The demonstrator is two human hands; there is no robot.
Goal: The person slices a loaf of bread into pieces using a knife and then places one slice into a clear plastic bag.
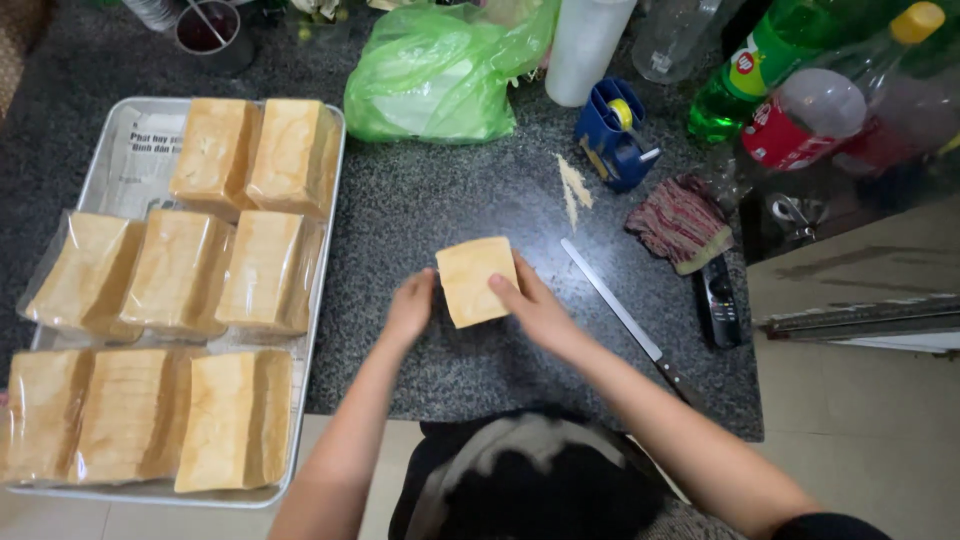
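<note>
I see a square slice of bread [476, 281] lying flat on the dark speckled granite counter [450, 200], near its front edge, pinched from both sides. The left hand [411, 308] presses curled fingers against the slice's left edge; the right hand [535, 305] lays its thumb over the right edge with fingers tucked beside it. Both are partly closed on the slice, seemingly to square it up and keep it from sliding.

Just to the right, a long knife [622, 314] lies diagonally, blade away from the hands, handle toward the counter's edge, within reach. Beyond it sit a few crust trimmings [574, 186], a blue tape dispenser [614, 136], a folded striped cloth [681, 222] and a black remote [718, 302].

To the left, a metal tray [322, 240], lined with printed paper, holds eight sliced loaves [175, 272] in three rows, most of them in clear plastic wrap. A green plastic bag [440, 75] slumps behind; its contents I cannot tell. Soda bottles [790, 90] lie at far right.
</note>
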